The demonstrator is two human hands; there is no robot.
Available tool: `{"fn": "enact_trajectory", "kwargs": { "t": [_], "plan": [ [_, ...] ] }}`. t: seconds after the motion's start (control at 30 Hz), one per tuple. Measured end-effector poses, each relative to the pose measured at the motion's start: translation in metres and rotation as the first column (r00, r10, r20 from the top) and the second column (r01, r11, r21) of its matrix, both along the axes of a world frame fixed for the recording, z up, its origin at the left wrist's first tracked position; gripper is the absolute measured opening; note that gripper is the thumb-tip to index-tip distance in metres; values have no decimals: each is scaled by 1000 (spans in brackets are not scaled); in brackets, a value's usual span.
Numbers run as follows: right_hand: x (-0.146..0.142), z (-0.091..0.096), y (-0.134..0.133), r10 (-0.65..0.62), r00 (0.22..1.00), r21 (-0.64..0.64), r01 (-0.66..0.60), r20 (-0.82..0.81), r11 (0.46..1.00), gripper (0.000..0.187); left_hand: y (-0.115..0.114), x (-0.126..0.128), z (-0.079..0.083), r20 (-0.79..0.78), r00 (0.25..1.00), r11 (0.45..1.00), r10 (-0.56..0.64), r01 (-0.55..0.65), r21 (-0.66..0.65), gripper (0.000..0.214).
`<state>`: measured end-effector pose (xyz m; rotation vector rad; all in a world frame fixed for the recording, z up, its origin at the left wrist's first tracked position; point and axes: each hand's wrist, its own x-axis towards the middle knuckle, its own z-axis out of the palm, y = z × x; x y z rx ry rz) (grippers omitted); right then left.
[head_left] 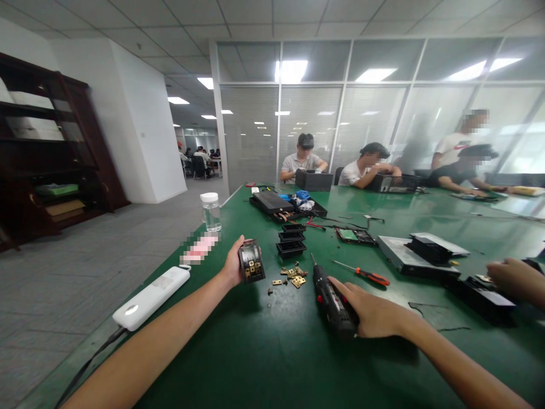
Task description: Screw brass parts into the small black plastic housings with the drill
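Observation:
My left hand (233,264) is closed around a small black housing (251,262) with brass contacts showing on its face, held just above the green table (255,352). My right hand (371,309) rests on the table, wrapped round a black electric screwdriver (330,297) with red buttons, its bit pointing away from me. Between the two hands lies a scatter of small brass parts and screws (293,276).
Several black plastic frames (291,238) are stacked behind the brass parts. An orange-handled screwdriver (366,274), a circuit board (354,235), opened black devices (419,251), a white power strip (150,296) and a clear bottle (211,211) are about. A co-worker's hand (516,278) is at right; people sit at the far end.

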<state>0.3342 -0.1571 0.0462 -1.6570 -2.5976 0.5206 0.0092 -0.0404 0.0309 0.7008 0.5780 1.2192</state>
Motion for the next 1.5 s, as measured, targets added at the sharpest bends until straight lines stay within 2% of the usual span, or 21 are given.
{"fn": "enact_trajectory", "kwargs": {
  "t": [0.07,0.13,0.2,0.23,0.27,0.33,0.37,0.4,0.47,0.53,0.6,0.8,0.93,1.03,1.37,1.5],
  "plan": [
    [0,13,-2,-2,1000,-31,3,20,1000,93,0,0,4,4,1000,1000,18,-18,5,32],
    [-10,27,-10,-5,1000,75,6,-10,997,77,-1,2,11,25,998,997,56,-57,49,30],
    [-32,37,-20,-19,988,242,56,-153,969,61,-5,6,19,51,995,994,85,-89,70,31],
    [-48,39,-24,-18,966,262,88,-260,961,54,-7,8,23,59,992,992,113,-116,52,33],
    [-66,37,-27,-12,929,212,97,-369,972,47,-9,10,27,70,989,991,127,-130,42,36],
    [-104,26,-25,-35,818,-31,21,-573,999,39,-14,14,30,87,982,985,170,-172,17,39],
    [-122,18,-21,-99,740,-166,-18,-665,986,38,-16,15,31,91,977,981,195,-196,0,39],
    [-139,10,-14,-162,648,-244,-37,-744,969,37,-17,16,30,92,970,974,226,-225,-20,40],
    [-166,-4,1,-242,443,-270,1,-863,963,33,-18,17,26,89,951,955,296,-290,-67,39],
    [-184,-11,15,-285,277,-289,26,-918,957,28,-16,15,22,75,931,930,357,-348,-118,38],
    [-195,-13,23,-332,181,-337,5,-926,941,27,-13,12,18,81,920,919,384,-371,-133,37],
    [-206,-23,40,-482,-2,-481,-67,-876,874,24,-2,7,11,65,914,911,400,-390,-134,38],
    [-207,-32,50,-535,-86,-528,-90,-840,844,22,-2,11,9,48,917,912,397,-387,-136,38],
    [-207,-33,51,-564,-117,-555,-100,-817,826,19,-3,14,8,56,913,909,405,-395,-135,37],
    [-206,-37,54,-614,-149,-612,-63,-775,789,15,-3,21,2,53,921,919,386,-379,-107,39],
    [-206,-39,58,-615,-138,-615,-45,-777,787,14,-4,24,0,65,912,913,405,-399,-81,38]
  ]
}}
